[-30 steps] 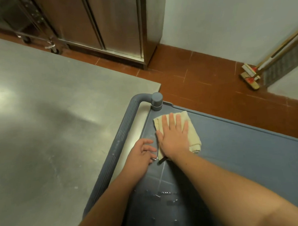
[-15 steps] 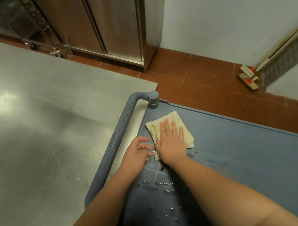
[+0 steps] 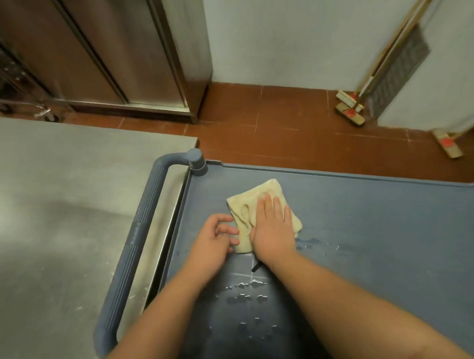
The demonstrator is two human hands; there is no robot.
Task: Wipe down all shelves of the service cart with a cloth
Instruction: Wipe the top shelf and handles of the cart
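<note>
Cloth [image 3: 261, 205] lies flat on the cart's top shelf [image 3: 382, 240], near the handle [image 3: 140, 237], pressed under the flat, straight-fingered right hand [image 3: 273, 229]. The left hand [image 3: 214, 242] rests beside it, fingers loosely curled, holding nothing. Long overlapping strokes should catch the droplets [image 3: 249, 290] nearer the person. A steel desk [image 3: 55, 214] crowds the cart's left side; brooms [image 3: 352, 109] lean well apart.

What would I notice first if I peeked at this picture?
First, the right hand pressing flat on a cream cloth near the far left corner of the blue-grey cart shelf, with the left hand loosely curled beside it. Water drops glisten on the shelf close to the person.
</note>
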